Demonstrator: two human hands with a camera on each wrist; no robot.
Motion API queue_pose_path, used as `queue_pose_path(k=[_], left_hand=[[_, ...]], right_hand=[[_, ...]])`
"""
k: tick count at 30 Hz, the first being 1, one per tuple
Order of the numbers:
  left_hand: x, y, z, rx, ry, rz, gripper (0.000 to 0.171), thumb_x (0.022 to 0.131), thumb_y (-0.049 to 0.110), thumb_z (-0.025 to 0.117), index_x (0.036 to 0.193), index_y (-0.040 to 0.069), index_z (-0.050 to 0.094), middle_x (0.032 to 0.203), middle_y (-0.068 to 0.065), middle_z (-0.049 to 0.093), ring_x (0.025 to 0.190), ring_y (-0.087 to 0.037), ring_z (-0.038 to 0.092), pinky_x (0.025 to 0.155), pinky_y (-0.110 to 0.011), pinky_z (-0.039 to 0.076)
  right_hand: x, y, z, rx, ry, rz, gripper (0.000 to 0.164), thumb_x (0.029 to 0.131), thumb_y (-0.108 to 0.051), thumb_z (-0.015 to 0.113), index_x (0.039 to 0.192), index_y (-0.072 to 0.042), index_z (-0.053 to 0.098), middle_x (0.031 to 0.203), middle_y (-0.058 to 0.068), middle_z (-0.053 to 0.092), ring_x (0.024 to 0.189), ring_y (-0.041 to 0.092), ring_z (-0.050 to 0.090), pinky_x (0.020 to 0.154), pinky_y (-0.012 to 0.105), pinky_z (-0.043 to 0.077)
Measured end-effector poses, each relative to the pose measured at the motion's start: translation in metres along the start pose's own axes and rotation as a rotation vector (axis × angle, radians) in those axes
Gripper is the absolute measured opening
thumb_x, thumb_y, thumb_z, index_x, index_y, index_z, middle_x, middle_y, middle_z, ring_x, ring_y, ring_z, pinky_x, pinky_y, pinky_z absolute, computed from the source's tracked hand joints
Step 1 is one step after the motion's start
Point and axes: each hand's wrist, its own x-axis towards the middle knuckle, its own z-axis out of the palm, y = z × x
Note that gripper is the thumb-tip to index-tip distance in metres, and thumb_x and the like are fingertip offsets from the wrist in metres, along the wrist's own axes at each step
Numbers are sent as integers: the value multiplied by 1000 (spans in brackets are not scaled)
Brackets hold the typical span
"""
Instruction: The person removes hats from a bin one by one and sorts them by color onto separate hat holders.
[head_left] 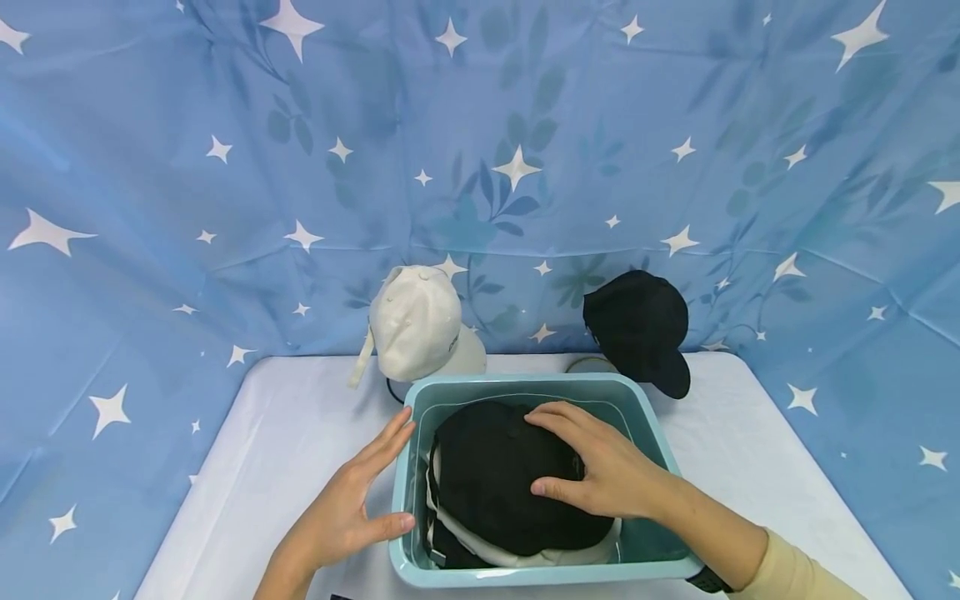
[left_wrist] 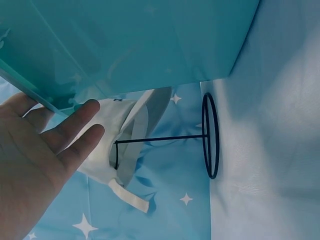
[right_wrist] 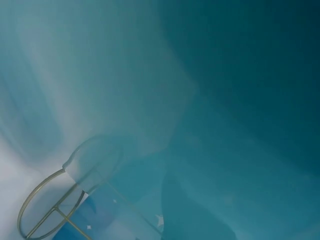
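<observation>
A light teal plastic bin (head_left: pixel 536 575) stands at the front of the table with a stack of caps inside. On top lies a black cap (head_left: pixel 495 483), and pale caps show beneath its edge. My right hand (head_left: pixel 600 467) is over the black cap's right side, fingers spread and lightly bent, touching it or just above it. At the bin's left rim my left hand (head_left: pixel 341 508) is spread, its fingertips and thumb against or close to the rim. The left wrist view shows the same hand (left_wrist: pixel 35 160) beside the bin's wall (left_wrist: pixel 135 45). The right wrist view shows mostly the teal wall (right_wrist: pixel 150 85).
Behind the bin, a white cap (head_left: pixel 416 321) hangs on a black wire stand (left_wrist: pixel 210 135) at the left. A black cap (head_left: pixel 637 325) is on another stand at the right, whose gold-coloured wire base (right_wrist: pixel 40 202) shows through the bin. A starry blue curtain (head_left: pixel 480 108) surrounds the white table (head_left: pixel 285 433).
</observation>
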Motion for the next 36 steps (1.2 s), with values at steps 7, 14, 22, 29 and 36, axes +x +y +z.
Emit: queue_pose_path(k=[7,14,22,29,36], left_hand=[[-1,2,1,3,4,-4,93,88,31,79,166,12,32,174,-7,21,156,-27,30,111,-63,41],[-1,2,2,11,3,-6,95,87,29,80,166,12,32,174,-8,21,155,-27,31,111,-63,41],[-1,2,2,6,5,0,94,86,26,81,166,10,32,174,-8,21,155,-27,31,113,-59,41],[-1,2,2,8,2,-2,93,87,26,81,165,10,32,174,-8,21,155,-27,31,112,-59,41],[0,2,0,15,1,-4,93,88,28,79,166,12,32,174,-7,21,155,-28,31,109,-65,42]], right_hand=[[1,-1,3,81,29,20,60,90,-39,84,142,-20,62,138,-6,62,119,16,64,96,45,56],[3,5,5,223,110,-51,35,88,-6,84,121,-14,74,116,-7,73,101,13,70,88,34,60],[4,8,6,200,58,-59,29,91,-1,79,117,-13,77,112,-8,73,97,9,69,84,28,59],[5,10,8,168,125,-138,30,87,8,79,110,-11,78,105,-5,74,87,8,67,76,24,58],[5,10,4,198,154,-152,31,87,11,78,108,-12,77,103,-3,74,81,7,65,70,20,56]])
